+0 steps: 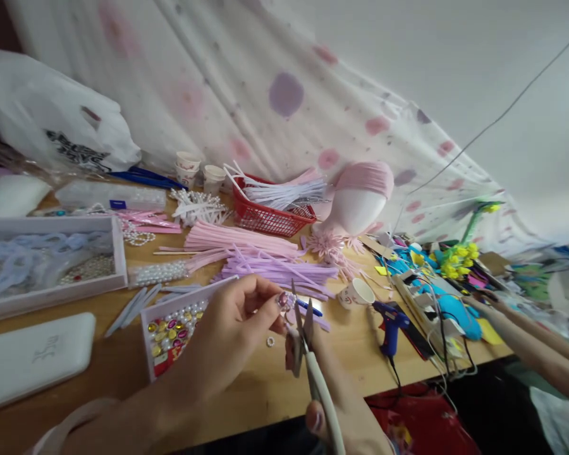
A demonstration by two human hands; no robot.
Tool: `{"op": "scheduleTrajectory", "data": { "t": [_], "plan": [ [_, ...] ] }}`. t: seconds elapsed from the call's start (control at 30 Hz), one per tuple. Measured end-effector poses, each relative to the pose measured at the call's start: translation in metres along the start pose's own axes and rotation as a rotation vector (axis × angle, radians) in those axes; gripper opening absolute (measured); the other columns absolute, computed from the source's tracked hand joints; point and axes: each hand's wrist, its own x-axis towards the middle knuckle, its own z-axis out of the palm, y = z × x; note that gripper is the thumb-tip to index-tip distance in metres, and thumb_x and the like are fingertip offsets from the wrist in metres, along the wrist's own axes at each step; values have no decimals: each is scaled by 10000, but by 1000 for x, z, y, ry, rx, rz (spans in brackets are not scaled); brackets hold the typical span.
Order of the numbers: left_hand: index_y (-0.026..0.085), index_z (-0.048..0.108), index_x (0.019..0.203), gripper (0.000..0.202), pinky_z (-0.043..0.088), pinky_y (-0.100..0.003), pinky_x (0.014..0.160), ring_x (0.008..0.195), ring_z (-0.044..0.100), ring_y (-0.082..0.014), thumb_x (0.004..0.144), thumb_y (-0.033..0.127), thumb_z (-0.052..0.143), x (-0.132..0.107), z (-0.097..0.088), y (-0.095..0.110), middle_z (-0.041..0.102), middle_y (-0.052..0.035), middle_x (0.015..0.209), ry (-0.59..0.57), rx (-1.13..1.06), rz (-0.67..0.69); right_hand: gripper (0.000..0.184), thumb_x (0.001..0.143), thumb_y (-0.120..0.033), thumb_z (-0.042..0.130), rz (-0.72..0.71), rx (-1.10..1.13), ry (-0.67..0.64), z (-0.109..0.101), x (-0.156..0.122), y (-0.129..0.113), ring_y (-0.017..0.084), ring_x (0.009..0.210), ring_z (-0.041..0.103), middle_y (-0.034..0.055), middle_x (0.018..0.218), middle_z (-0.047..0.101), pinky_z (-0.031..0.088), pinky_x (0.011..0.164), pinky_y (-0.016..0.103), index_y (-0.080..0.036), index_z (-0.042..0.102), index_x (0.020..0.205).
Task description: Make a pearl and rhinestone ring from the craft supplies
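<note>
My left hand (239,322) is closed in a pinch on a small ornament (283,299), which has a purple gem and pale beads. My right hand (344,395) grips a pair of scissors (317,379) with cream handles. Their blades are parted and point up, close to the ornament; whether they touch it I cannot tell. Beneath my left forearm, a white box (145,328) of pearls and coloured gems is partly hidden. A small pearl ring (270,342) lies on the table between my hands. Behind them are bundles of purple (279,268) and pink pipe cleaners (241,239).
A red basket (270,218) of white pipe cleaners stands at the back beside a white head form (355,205). To the right are a paper cup (356,294) and a blue glue gun (391,325) with its cord. Another person's arms (526,335) reach in at far right.
</note>
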Motion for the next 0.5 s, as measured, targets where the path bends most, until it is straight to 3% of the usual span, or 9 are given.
{"op": "scheduleTrajectory", "data": {
  "t": [0.2,0.5],
  "plan": [
    [184,611,852,40,531,-222,672,689,661,-121,866,201,578,-4,-1,-6,667,21,739,-52,73,33,612,813,-769,434,70,167,0,4,21,-9,218,788,558,60,918,576,524,727,316,-248,542,1115],
    [197,648,873,93,523,-208,705,760,668,-123,876,158,564,-5,0,-6,692,18,818,-63,205,115,671,773,-792,477,106,244,-2,11,21,-5,246,860,579,69,973,565,532,803,355,-230,509,1138]
  ]
}}
